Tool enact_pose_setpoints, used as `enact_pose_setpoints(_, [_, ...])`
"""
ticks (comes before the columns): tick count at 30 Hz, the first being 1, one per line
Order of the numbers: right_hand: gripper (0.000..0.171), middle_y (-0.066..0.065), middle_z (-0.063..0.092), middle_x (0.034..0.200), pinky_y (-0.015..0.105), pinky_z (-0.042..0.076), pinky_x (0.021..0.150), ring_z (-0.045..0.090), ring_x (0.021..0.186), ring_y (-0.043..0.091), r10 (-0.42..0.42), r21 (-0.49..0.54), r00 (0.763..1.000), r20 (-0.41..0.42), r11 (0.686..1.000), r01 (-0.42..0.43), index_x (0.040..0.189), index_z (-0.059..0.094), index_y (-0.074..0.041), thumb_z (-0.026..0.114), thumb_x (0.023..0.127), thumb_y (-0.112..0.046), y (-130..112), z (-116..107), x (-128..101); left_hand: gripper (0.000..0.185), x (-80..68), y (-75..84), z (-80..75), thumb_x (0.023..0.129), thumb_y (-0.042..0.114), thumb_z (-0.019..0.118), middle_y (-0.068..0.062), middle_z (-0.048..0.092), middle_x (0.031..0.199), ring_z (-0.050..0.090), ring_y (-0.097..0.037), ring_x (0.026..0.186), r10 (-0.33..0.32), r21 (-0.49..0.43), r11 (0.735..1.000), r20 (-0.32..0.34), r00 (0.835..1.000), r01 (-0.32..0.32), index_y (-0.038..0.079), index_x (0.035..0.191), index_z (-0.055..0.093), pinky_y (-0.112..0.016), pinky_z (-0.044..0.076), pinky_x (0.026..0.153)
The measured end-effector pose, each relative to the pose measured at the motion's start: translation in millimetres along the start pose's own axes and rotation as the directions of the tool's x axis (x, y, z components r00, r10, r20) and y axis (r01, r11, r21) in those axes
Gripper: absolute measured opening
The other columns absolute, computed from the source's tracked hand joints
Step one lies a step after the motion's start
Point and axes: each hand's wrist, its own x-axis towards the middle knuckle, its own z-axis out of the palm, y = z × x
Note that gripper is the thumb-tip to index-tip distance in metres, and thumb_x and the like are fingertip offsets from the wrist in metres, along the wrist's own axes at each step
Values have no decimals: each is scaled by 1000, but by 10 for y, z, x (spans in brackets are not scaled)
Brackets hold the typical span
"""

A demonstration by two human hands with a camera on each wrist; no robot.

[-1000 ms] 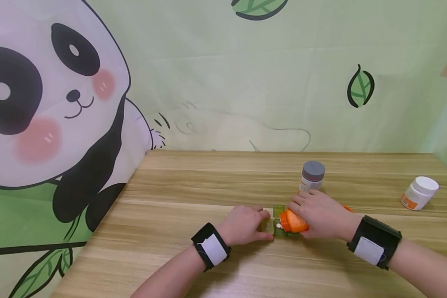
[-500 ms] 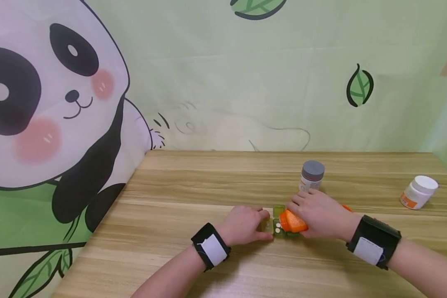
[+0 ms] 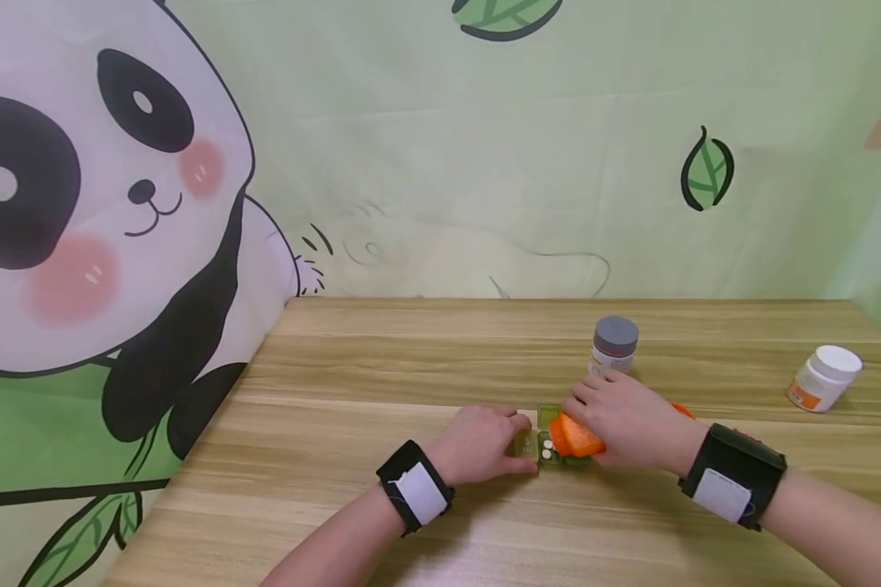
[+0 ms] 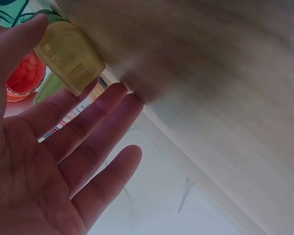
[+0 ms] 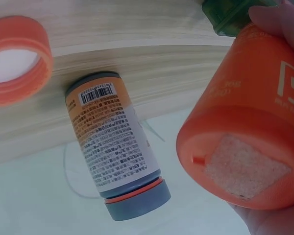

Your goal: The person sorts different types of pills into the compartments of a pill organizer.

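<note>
My right hand (image 3: 604, 414) grips an open orange bottle (image 3: 577, 437), tipped on its side with its mouth over a green pill organizer (image 3: 550, 458) on the wooden table (image 3: 382, 383). Two white tablets (image 3: 546, 448) lie in a compartment at the bottle's mouth. My left hand (image 3: 520, 444) pinches the organizer's left end between thumb and fingers. In the left wrist view the yellow-green organizer (image 4: 71, 55) sits between thumb and fingers, with the orange bottle's mouth (image 4: 23, 77) behind it. The right wrist view shows the orange bottle's base (image 5: 245, 127) in my fingers (image 5: 277, 19).
A grey-lidded bottle (image 3: 615, 343) stands just behind my right hand and appears again in the right wrist view (image 5: 115, 142). The loose orange cap (image 3: 684, 410) (image 5: 17, 58) lies beside the right hand. A white-lidded bottle (image 3: 825, 379) stands far right. A panda backdrop borders the table.
A second white tablet has appeared in the compartment at the bottle's mouth. The right hand and bottle have shifted very slightly left. The left hand has stayed put.
</note>
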Motion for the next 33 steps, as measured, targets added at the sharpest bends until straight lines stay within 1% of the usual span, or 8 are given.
enact_pose_setpoints(5, [62,9,61,97,42,45,81,56,92,27,4,10,1000,0,1000,-4,105,64,-5,90,60,-38,6,11,1,48,-3,0,-3,85,56,67,10,46,73,42,-3,57,-7,-11,1000,9,1000,7,14,108,68,-19,35,51])
enact_pose_setpoints(11, [60,8,61,96,42,45,79,56,91,26,0,7,1000,-6,1000,0,104,64,-6,90,60,-37,8,15,4,48,-5,3,-5,85,56,68,10,47,74,42,-3,57,-6,-21,1000,6,1000,7,14,108,69,-19,35,51])
enact_pose_setpoints(22, [59,9,61,94,44,46,81,57,90,28,20,4,999,30,1000,-20,105,64,-6,90,60,-34,5,-23,44,48,-10,8,-9,84,56,68,10,50,77,43,-3,58,-15,-15,1000,0,1000,15,15,108,68,-20,37,51])
enact_pose_setpoints(26, [59,9,62,96,44,46,82,57,92,28,25,21,1000,16,999,-26,106,64,-5,90,60,-34,13,-11,25,48,-12,7,-9,84,56,68,10,52,78,43,-3,58,-18,-13,1000,5,1000,18,15,109,68,-20,38,52])
enact_pose_setpoints(29, [60,9,62,96,44,46,81,56,92,28,29,39,1000,4,999,-30,107,64,-5,89,61,-35,31,6,5,48,-12,6,-10,84,57,68,10,52,78,43,-2,58,-21,-11,1000,10,1000,21,15,110,68,-20,38,52])
enact_pose_setpoints(33, [58,9,62,100,45,47,81,56,93,28,74,101,997,19,992,-75,109,64,-6,86,65,-36,51,63,-42,49,-13,8,-11,85,57,67,10,51,78,44,-2,58,-22,-10,1000,16,1000,22,16,111,68,-21,39,53])
